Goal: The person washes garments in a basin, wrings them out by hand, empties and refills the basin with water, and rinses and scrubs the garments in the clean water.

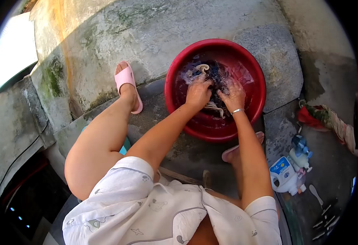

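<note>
A red plastic basin [254, 55] holds water and a soaked dark cloth [215, 72] with pale, cream-coloured strips. My left hand [198, 93] is in the basin, its fingers curled round a bunch of the dark cloth. To its right, my right hand [233, 96] lies at the cloth's edge with fingers stretched out and thumb apart, the fingertips partly under suds. A silver bracelet [237, 111] circles the right wrist. Some of the cloth is hidden beneath the hands and the water.
The basin stands on worn concrete [146, 45] between my feet, which wear pink slippers [124, 79]. On the right are a white detergent bottle [283, 175], a pump bottle [300, 155], a brush [316, 195] and a twisted wet cloth [330, 122]. A dark cable [24, 151] runs at left.
</note>
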A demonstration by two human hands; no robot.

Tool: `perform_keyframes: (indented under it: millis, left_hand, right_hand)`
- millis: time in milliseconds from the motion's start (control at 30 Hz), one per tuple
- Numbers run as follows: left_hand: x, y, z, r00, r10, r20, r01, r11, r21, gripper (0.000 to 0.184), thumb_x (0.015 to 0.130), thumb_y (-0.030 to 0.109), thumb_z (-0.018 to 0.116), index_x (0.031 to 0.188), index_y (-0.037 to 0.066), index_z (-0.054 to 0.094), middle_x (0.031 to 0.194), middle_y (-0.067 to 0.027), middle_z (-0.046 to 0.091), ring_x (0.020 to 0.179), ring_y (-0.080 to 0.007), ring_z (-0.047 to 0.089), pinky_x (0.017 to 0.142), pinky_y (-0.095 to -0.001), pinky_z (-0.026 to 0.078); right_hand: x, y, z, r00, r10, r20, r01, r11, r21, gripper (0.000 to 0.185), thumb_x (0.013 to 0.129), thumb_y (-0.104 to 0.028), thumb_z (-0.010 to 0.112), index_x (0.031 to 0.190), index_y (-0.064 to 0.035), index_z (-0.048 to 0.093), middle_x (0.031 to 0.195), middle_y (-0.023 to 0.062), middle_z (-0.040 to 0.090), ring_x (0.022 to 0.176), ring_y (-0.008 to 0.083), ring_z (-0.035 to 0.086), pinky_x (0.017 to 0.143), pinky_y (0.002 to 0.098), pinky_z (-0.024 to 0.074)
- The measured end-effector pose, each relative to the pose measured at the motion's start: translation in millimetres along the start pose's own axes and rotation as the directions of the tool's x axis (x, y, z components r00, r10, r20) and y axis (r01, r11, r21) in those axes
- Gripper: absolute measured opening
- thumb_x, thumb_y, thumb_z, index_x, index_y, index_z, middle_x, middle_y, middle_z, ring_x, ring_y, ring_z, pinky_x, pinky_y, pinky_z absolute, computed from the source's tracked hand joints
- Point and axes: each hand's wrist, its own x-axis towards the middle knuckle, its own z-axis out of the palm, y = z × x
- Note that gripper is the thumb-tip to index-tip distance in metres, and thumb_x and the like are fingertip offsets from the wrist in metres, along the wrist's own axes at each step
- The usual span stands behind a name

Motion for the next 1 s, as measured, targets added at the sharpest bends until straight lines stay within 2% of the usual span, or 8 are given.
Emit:
perform_keyframes:
  millis: [167, 233, 300, 433, 567, 633, 667, 1000]
  left_hand:
    - [-16.2, 33.3, -4.1, 0.835, -0.531, -0.142, 0.443, 0.803, -0.398, 0.043, 0.081, 0.018, 0.065, 0.122, 0.014, 0.053, 0.131, -0.018, 0.044, 0.122, -0.0355, 0.042, 0.101, -0.0433, 0.037]
    - [-6.7, 32.8, 15.8, 0.736, -0.669, 0.107, 0.415, 0.322, -0.851, 0.043, 0.087, 0.033, 0.063, 0.124, 0.014, 0.053, 0.134, -0.0168, 0.043, 0.121, -0.0335, 0.044, 0.102, -0.0453, 0.036]
    - [4.1, 16.0, 21.1, 0.704, -0.611, 0.362, 0.484, 0.041, -0.874, 0.053, 0.087, 0.049, 0.06, 0.124, 0.012, 0.053, 0.132, -0.0165, 0.045, 0.119, -0.0314, 0.045, 0.1, -0.0465, 0.037]
    - [12.0, 13.5, -13.3, 0.634, -0.479, 0.607, 0.581, -0.223, -0.783, 0.053, 0.082, 0.062, 0.058, 0.108, 0.016, 0.058, 0.085, -0.0119, 0.063, 0.076, -0.0249, 0.06, 0.064, -0.0418, 0.05]
    - [19.4, -21.2, 20.9, 0.793, -0.162, 0.588, 0.533, -0.286, -0.797, 0.028, 0.092, 0.042, 0.057, 0.101, 0.016, 0.061, 0.076, -0.0034, 0.059, 0.059, -0.0148, 0.053, 0.059, -0.0336, 0.048]
    - [9.3, -42.0, 64.8, 0.963, -0.153, 0.224, 0.242, 0.111, -0.964, 0.026, 0.092, 0.031, 0.054, 0.095, 0.007, 0.064, 0.082, -0.0051, 0.063, 0.069, -0.0176, 0.059, 0.066, -0.0319, 0.05]
    - [-5.9, -81.2, 109.8, 0.977, -0.024, 0.21, 0.194, -0.293, -0.936, 0.026, 0.095, 0.031, 0.05, 0.105, 0.01, 0.062, 0.09, -0.0027, 0.063, 0.075, -0.0105, 0.058, 0.07, -0.0264, 0.048]
    - [-24.2, 89.1, -51.9, 0.78, -0.311, 0.543, 0.57, -0.005, -0.821, 0.036, 0.098, 0.031, 0.045, 0.108, 0.0, 0.06, 0.096, -0.0075, 0.065, 0.086, -0.0177, 0.062, 0.078, -0.0319, 0.049]
  right_hand:
    - [3.9, -14.1, 17.4, 0.954, 0.229, -0.195, -0.208, 0.971, 0.121, 0.073, 0.071, -0.034, 0.075, 0.134, -0.0137, 0.043, 0.14, 0.016, 0.041, 0.123, 0.0378, 0.044, 0.102, 0.0428, 0.0388]
    - [8.3, -12.6, 39.8, 0.97, 0.218, -0.107, -0.195, 0.961, 0.196, 0.064, 0.073, -0.028, 0.073, 0.13, -0.01, 0.049, 0.134, 0.0153, 0.048, 0.117, 0.0307, 0.052, 0.097, 0.0404, 0.0432]
    - [9.5, -11.2, 55.2, 0.985, 0.068, 0.161, -0.169, 0.604, 0.779, 0.044, 0.078, -0.017, 0.068, 0.118, -0.0033, 0.056, 0.112, 0.0119, 0.063, 0.098, 0.0212, 0.06, 0.087, 0.0334, 0.047]
    - [-28.6, -79.8, 15.2, 0.997, 0.066, 0.05, -0.074, 0.423, 0.903, 0.012, 0.08, -0.007, 0.063, 0.088, 0.0017, 0.059, 0.079, 0.0013, 0.059, 0.075, 0.0076, 0.051, 0.068, 0.0245, 0.044]
    - [-49.6, -133.3, -7.3, 0.943, -0.001, -0.334, 0.273, 0.578, 0.769, 0.016, 0.076, -0.005, 0.063, 0.072, -0.0008, 0.049, 0.063, 0.0028, 0.044, 0.059, 0.0077, 0.039, 0.053, 0.0276, 0.037]
    - [-54.2, -154.9, -25.7, 0.95, -0.031, -0.31, 0.254, 0.652, 0.715, 0.025, 0.074, -0.005, 0.065, 0.063, -0.0028, 0.043, 0.054, 0.0095, 0.038, 0.046, 0.0196, 0.039, 0.047, 0.0332, 0.0354]
    - [-52.6, -156.3, -26.5, 0.931, -0.044, -0.362, 0.282, 0.715, 0.64, 0.024, 0.076, -0.004, 0.064, 0.065, -0.0025, 0.043, 0.055, 0.009, 0.039, 0.047, 0.0175, 0.039, 0.048, 0.032, 0.0357]
    - [-10.0, -64.3, -54.7, 0.834, 0.244, -0.494, -0.097, 0.947, 0.305, 0.025, 0.084, -0.028, 0.06, 0.079, -0.0056, 0.05, 0.067, 0.0192, 0.058, 0.065, 0.0431, 0.056, 0.057, 0.0505, 0.0422]
